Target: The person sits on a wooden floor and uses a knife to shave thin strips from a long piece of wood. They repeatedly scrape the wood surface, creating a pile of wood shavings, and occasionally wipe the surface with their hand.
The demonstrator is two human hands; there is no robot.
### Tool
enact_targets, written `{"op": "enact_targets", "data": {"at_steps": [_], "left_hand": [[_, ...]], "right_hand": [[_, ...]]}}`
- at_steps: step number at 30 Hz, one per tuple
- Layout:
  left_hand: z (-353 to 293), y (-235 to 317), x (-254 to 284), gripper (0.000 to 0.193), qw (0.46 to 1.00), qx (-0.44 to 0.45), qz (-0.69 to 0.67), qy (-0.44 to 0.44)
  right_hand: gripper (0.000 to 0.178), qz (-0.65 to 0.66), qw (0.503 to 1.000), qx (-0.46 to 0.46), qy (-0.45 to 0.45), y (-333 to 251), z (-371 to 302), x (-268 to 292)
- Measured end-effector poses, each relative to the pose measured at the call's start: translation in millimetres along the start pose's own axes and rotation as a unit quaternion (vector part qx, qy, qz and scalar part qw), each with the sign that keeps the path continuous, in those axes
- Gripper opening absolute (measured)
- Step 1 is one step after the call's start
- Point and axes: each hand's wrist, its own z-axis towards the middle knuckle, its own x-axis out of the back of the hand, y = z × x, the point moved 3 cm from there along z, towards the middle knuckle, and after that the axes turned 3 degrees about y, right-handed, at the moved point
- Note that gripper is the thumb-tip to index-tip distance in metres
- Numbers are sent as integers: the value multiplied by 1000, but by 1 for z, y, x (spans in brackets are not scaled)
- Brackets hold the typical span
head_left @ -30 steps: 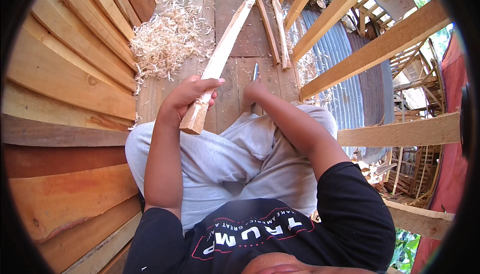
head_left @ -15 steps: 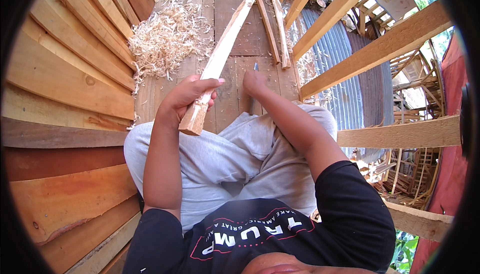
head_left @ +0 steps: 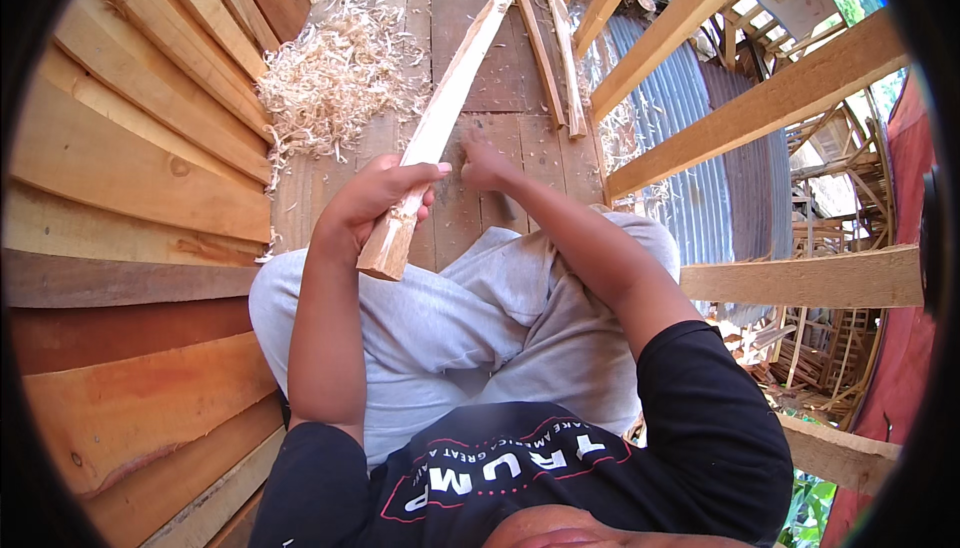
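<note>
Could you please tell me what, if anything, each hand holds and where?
Left hand: wooden stick, gripped near its closer end. Right hand: cannot be told clearly.

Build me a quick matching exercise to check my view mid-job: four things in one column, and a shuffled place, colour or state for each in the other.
Things
1. Wooden stick
2. Curly wood shavings
3. Corrugated metal sheets
4. T-shirt

Places, colours, states
A. Outside, seen between the slats on the right
B. Black, with white lettering
C. Gripped in the left hand
D. Heaped on the floorboards, beside the stacked boards on the left

Pairs: 1-C, 2-D, 3-A, 4-B
</note>
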Motion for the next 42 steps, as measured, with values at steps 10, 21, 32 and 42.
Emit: {"op": "enact_targets", "data": {"at_steps": [10,21,32,42], "left_hand": [[-3,4,-3,31,1000,13,9,16],[-4,7,-7,32,1000,17,7,25],[-7,12,-9,33,999,35,-11,21],[-2,12,-11,33,997,25,-64,-42]], "right_hand": [[97,-125,925,-333,134,3,-26,37],[90,-101,923,-208,306,61,7,53],[64,34,943,101,315,46,44,75],[64,-94,948,-102,287,-24,95,65]]}}
